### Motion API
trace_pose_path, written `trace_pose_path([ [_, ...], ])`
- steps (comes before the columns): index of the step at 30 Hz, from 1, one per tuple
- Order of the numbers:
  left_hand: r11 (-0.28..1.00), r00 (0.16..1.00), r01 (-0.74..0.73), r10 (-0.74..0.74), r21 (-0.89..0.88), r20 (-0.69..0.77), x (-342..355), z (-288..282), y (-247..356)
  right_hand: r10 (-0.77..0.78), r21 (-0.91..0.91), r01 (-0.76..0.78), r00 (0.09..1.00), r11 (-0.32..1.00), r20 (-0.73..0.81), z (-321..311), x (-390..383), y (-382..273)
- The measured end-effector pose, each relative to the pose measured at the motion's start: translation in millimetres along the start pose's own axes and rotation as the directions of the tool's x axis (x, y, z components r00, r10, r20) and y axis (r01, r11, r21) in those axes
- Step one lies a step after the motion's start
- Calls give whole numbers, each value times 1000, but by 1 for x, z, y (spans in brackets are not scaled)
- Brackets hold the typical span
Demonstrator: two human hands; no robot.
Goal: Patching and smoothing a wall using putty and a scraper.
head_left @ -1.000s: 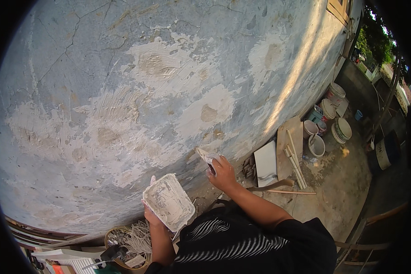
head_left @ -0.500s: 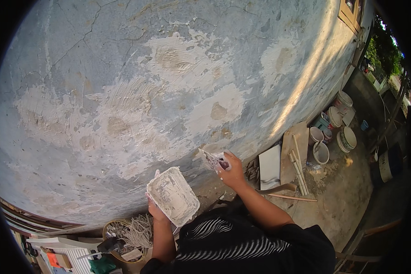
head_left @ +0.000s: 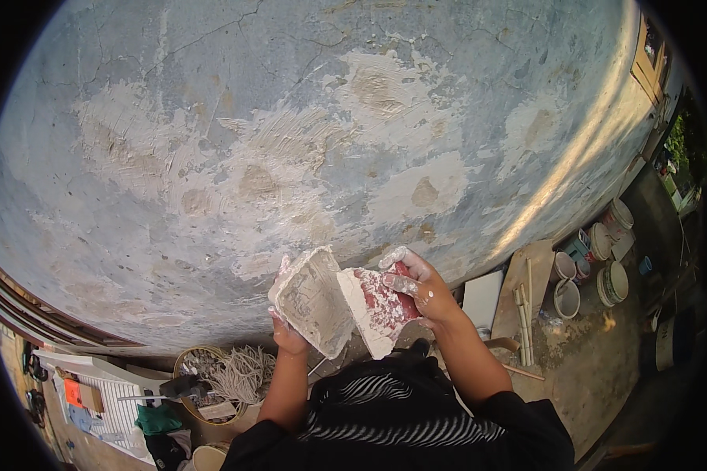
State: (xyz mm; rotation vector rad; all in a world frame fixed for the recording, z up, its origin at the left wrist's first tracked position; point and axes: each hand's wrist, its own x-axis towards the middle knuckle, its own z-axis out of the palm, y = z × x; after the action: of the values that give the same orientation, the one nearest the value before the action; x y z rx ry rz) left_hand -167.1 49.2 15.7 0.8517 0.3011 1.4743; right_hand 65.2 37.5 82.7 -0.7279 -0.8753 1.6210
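My left hand (head_left: 286,318) grips a putty tub (head_left: 316,302), a rectangular container caked with off-white paste and tilted so its inside shows. Right beside it, my right hand (head_left: 426,284) is closed around a red putty scraper (head_left: 383,304) smeared with white paste. The scraper's wide, paste-covered edge is at the tub's right rim; whether they touch I cannot tell. White paste coats the fingers of my right hand. In front rises a blue-grey wall (head_left: 212,71) with cracks and rough off-white filler patches (head_left: 275,169).
Several buckets (head_left: 611,282) stand at the right along the wall. Nearer lie boards (head_left: 483,304) and pale sticks (head_left: 524,322). At the lower left are a round basket with rope (head_left: 243,374) and a white ridged panel (head_left: 118,400) with things on it.
The scraper has come away from the wall and down to the tub, its broad face now showing. The tub has tilted toward the right. The view has shifted, moving the wall rightward.
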Motion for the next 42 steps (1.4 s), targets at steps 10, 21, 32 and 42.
trace_pose_path([
  [10,993,994,-110,109,45,22,15,15,6,-15,-253,48,992,966,129,38,5,-3],
  [21,992,991,-129,128,16,24,23,28,16,51,-295,-8,989,955,140,52,10,-4],
  [32,995,995,-96,95,10,40,21,23,18,143,-265,-98,977,959,157,44,11,-5],
  [42,995,992,-94,91,28,90,19,17,18,217,-299,-156,959,942,185,34,11,-2],
])
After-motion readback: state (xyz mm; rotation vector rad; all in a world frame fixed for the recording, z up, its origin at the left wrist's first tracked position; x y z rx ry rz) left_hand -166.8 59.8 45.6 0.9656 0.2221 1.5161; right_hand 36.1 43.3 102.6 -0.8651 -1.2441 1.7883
